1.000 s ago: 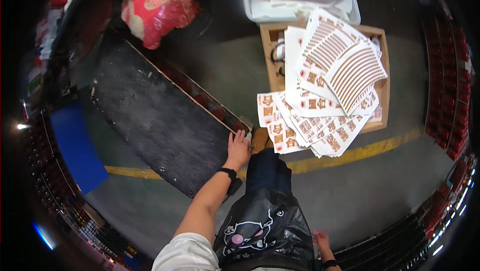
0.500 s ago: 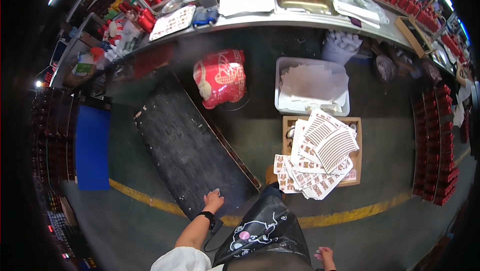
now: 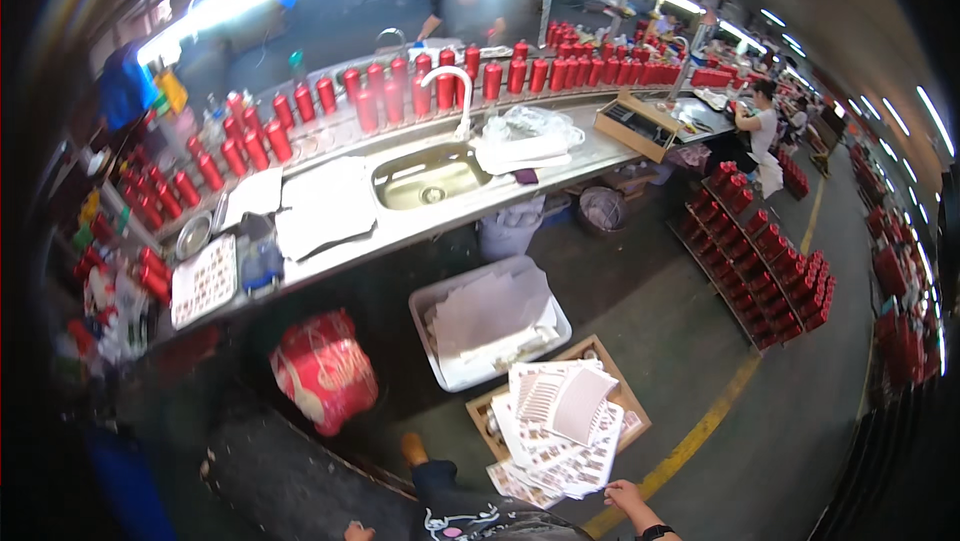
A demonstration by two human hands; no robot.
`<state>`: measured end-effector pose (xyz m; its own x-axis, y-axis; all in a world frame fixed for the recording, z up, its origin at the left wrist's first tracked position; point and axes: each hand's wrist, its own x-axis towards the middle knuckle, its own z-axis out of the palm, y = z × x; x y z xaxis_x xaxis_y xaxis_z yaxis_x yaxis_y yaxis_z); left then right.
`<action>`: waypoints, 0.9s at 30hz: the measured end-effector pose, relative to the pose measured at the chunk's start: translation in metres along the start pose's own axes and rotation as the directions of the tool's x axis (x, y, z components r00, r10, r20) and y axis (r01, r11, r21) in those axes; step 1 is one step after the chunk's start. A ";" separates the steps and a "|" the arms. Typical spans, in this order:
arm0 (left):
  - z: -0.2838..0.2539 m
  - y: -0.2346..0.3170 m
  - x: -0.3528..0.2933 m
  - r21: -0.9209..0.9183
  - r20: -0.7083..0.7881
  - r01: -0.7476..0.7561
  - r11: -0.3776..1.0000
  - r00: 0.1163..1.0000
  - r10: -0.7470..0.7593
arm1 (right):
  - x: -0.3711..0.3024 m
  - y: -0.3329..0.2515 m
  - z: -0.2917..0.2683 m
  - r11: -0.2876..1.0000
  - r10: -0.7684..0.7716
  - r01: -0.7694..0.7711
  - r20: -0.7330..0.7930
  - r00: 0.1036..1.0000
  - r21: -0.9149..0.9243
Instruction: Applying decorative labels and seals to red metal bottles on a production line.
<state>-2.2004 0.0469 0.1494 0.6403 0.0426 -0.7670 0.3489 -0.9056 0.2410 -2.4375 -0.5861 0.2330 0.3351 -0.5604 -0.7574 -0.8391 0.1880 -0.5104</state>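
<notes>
My right hand (image 3: 625, 497), with a dark band at the wrist, hangs at the lower edge beside a stack of printed sheets (image 3: 560, 431). Its fingers are loosely bent and apart, with nothing visible in them; contact with the sheets cannot be made out. The sheets, white with rows of brown and red prints, fan over a shallow wooden tray (image 3: 630, 411). Only a small part of my left hand (image 3: 358, 532) shows at the bottom edge, near a black board (image 3: 290, 471); its fingers are mostly cut off.
A bin of white paper (image 3: 490, 321) stands beyond the tray, left of it a red sack (image 3: 325, 371). A steel counter with a sink (image 3: 430, 176) and many red bottles runs across the back. A rack of red bottles (image 3: 755, 261) stands right. Another person (image 3: 760, 131) works far right.
The view has swung right and up, showing more counter and the rack. My left hand has dropped to the bottom edge; my right hand now appears beside the sheets.
</notes>
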 end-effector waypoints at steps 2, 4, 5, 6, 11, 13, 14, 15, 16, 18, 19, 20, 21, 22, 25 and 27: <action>-0.049 0.002 0.052 -0.080 0.002 0.027 0.996 1.000 -0.027 | 0.005 -0.049 0.062 0.993 -0.116 0.116 -0.054 0.992 0.010; -0.099 0.011 0.098 0.113 -0.009 -0.084 0.990 0.996 0.086 | 0.003 -0.090 0.120 0.980 -0.119 0.105 -0.075 0.990 -0.170; -0.126 0.019 0.122 0.180 -0.022 -0.150 0.972 0.987 0.157 | -0.001 -0.108 0.146 0.984 -0.079 0.079 0.010 0.997 -0.161; -0.145 0.025 0.139 0.095 -0.119 -0.242 0.966 0.960 0.253 | -0.004 -0.124 0.167 0.958 -0.176 0.192 0.091 0.980 -0.212; -0.206 0.044 0.187 -0.187 -0.271 -0.342 0.921 0.919 0.287 | -0.014 -0.210 0.234 0.849 -0.315 0.367 0.194 0.929 -0.380; -0.209 0.049 0.194 0.028 -0.133 -0.257 0.966 0.957 0.258 | -0.021 -0.236 0.243 0.870 -0.289 0.329 0.161 0.944 -0.367; -0.207 0.050 0.192 -0.031 -0.072 -0.200 0.979 0.978 0.198 | -0.021 -0.247 0.245 0.885 -0.244 0.287 0.159 0.957 -0.366; -0.207 0.053 0.192 0.006 -0.012 -0.211 0.978 0.977 0.211 | -0.022 -0.255 0.246 0.877 -0.279 0.324 0.173 0.945 -0.355; -0.207 0.052 0.187 -0.014 0.009 -0.228 0.974 0.974 0.228 | -0.022 -0.259 0.247 0.874 -0.274 0.315 0.161 0.948 -0.371; -0.212 0.058 0.181 -0.105 0.021 -0.248 0.963 0.968 0.252 | -0.018 -0.263 0.248 0.844 -0.301 0.336 0.150 0.942 -0.419; -0.216 0.062 0.179 -0.110 0.008 -0.243 0.964 0.969 0.246 | -0.012 -0.263 0.248 0.838 -0.310 0.349 0.161 0.937 -0.419; -0.223 0.066 0.177 -0.087 0.014 -0.276 0.957 0.960 0.278 | -0.006 -0.261 0.250 0.816 -0.306 0.342 0.153 0.939 -0.466; -0.231 0.071 0.177 -0.064 0.017 -0.315 0.947 0.948 0.317 | 0.003 -0.260 0.252 0.791 -0.309 0.336 0.140 0.941 -0.511; -0.240 0.077 0.178 -0.068 0.002 -0.320 0.945 0.947 0.321 | 0.012 -0.259 0.254 0.788 -0.317 0.366 0.182 0.931 -0.495; -0.260 0.086 0.175 -0.137 -0.074 -0.010 0.990 0.997 -0.001 | 0.043 -0.268 0.271 0.744 -0.415 0.512 0.304 0.858 -0.429; -0.269 0.087 0.171 -0.232 -0.144 -0.061 0.971 0.989 0.027 | 0.067 -0.294 0.281 0.659 -0.426 0.554 0.354 0.832 -0.509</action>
<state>-1.8767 0.0889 0.1988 0.7418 0.0782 -0.6661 0.4583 -0.7842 0.4183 -2.0483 -0.4526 0.2175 0.7884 -0.2612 -0.5569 -0.5852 -0.5974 -0.5483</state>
